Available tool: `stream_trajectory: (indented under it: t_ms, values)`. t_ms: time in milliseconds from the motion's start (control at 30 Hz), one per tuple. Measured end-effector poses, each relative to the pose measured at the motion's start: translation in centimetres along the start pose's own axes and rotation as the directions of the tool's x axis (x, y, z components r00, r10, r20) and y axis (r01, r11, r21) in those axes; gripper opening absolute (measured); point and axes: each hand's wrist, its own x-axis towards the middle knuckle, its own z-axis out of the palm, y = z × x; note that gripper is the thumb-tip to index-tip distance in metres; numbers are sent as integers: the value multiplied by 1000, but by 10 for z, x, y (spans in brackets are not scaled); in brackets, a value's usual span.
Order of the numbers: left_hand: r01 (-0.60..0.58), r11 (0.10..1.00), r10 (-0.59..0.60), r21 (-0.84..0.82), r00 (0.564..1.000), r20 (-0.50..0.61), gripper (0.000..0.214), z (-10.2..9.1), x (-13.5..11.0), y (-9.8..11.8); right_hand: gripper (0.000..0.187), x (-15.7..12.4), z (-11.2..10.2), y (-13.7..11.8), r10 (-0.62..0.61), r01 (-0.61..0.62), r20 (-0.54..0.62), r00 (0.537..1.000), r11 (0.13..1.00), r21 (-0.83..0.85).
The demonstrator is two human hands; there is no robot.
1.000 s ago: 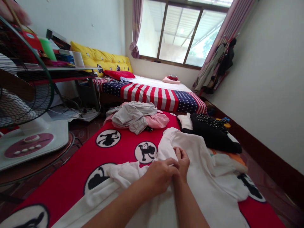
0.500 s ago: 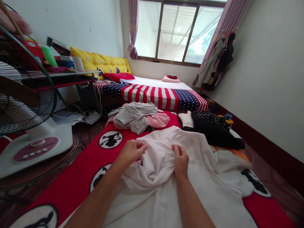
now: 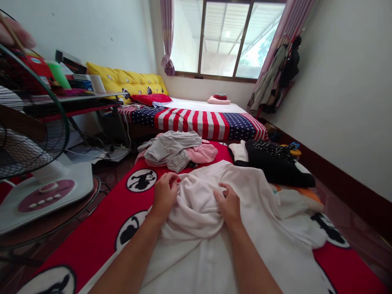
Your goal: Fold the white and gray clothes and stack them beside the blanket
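From my head view, my left hand [image 3: 163, 196] and right hand [image 3: 228, 206] are on either side of a bunched white garment [image 3: 196, 212] straight ahead at 12 o'clock on a red monkey-print blanket [image 3: 88, 241]. Both hands are curled, grasping the cloth, but my left fingertips [image 3: 171, 179] and right fingertips [image 3: 222, 192] sink into its folds, so I cannot tell how tight the grip is. Beyond lies a grey garment [image 3: 170, 149] on pink cloth [image 3: 203, 154], a black garment [image 3: 275, 169] sits at 1 o'clock, and a fan [image 3: 39, 134] at 10 o'clock is cut off by the frame.
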Motion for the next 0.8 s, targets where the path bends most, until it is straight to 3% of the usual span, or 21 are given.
stream_trajectory:
  t_ms: [33,67,133,167,233,267,300,333,400,467,533,600,667,733,800]
  values:
    - [9,998,-13,-63,998,-59,14,-2,2,2,39,1,0,-1,32,-40,59,998,988,152]
    - [21,991,-28,-133,998,-49,16,-5,3,5,40,1,0,-4,72,-108,125,989,946,305]
    - [66,961,-19,-270,984,176,23,-12,0,17,41,1,0,-13,146,-260,243,959,794,549]
    - [88,945,26,-315,940,341,26,-14,-3,24,41,0,0,-20,151,-302,282,948,710,636]
    - [77,934,153,-348,796,586,28,-16,-11,37,44,-3,-2,-34,66,-308,334,940,579,755]
    - [52,938,189,-342,750,634,28,-16,-14,41,46,-5,-3,-40,-11,-302,362,932,528,793]
    - [30,948,190,-317,745,640,26,-16,-16,42,48,-7,-4,-46,-92,-304,394,915,485,820]
    - [24,960,158,-279,774,613,20,-15,-15,41,49,-9,-5,-50,-162,-318,426,890,451,834]
    - [89,977,14,-194,881,474,14,-17,-7,29,47,-11,-5,-51,-205,-359,474,856,423,832]
    - [213,963,-176,-167,962,209,19,-24,5,7,46,-10,-3,-44,-134,-361,462,876,453,815]
    - [310,929,-331,-204,941,-74,25,-33,17,-20,46,-7,1,-32,-23,-330,399,917,519,789]
    - [340,921,-380,-188,889,-256,29,-42,24,-41,45,-3,7,-20,56,-300,329,943,575,761]
    - [280,957,-287,-74,884,-369,32,-47,26,-47,43,-1,12,-11,73,-269,287,955,621,736]
    - [123,991,-86,58,897,-433,32,-44,23,-36,42,-2,17,-7,42,-226,270,962,679,699]
    - [-89,991,118,99,926,-358,28,-35,17,-15,41,-5,22,-6,-4,-175,265,964,741,648]
